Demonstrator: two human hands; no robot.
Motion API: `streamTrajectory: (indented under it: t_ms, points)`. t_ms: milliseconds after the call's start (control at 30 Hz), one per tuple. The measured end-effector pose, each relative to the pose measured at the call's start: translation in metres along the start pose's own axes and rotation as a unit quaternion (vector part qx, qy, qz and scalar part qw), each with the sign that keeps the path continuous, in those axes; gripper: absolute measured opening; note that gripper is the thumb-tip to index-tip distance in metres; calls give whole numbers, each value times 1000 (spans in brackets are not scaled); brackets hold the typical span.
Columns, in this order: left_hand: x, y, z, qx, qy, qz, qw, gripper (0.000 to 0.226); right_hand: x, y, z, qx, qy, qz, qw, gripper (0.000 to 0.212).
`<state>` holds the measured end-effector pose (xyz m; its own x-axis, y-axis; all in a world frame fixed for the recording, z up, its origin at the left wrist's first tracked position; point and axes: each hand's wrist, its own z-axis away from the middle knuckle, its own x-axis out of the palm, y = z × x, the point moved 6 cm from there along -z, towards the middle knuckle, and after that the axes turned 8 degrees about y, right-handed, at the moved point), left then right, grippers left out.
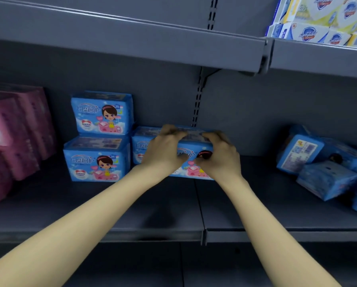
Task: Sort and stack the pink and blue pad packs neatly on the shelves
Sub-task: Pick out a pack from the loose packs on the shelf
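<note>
Both my hands grip one blue pad pack (191, 151) at the middle of the grey shelf (111, 210); my left hand (165, 148) curls over its top left, my right hand (219, 154) over its top right. Behind it stands another blue pack (141, 146), partly hidden. To the left, two blue packs are stacked, one (102, 112) on top of the other (96, 159). Pink packs (18, 131) are piled at the far left. Several loose blue packs (322, 164) lie jumbled at the right.
An upper grey shelf (132, 40) overhangs the work area. White and yellow soap boxes (322, 21) stand on it at the top right. A slotted upright (197, 100) divides the back panel. Bare shelf surface lies in front of the packs.
</note>
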<state>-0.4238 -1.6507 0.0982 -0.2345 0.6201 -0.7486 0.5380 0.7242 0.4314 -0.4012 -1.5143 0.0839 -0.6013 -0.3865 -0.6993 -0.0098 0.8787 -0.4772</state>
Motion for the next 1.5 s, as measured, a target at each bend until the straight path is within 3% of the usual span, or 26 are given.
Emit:
streamTrajectory:
  t_ms: [733,1067,1500]
  points:
    - [-44,-53,-26,22,119,12,993,58,27,-57,-28,-79,108,-45,990,57]
    - [-38,-73,-57,22,117,13,993,58,55,-59,-55,-80,103,-52,990,56]
    - [-25,-99,-89,36,95,-13,995,58,76,-56,-88,-96,30,-7,995,58]
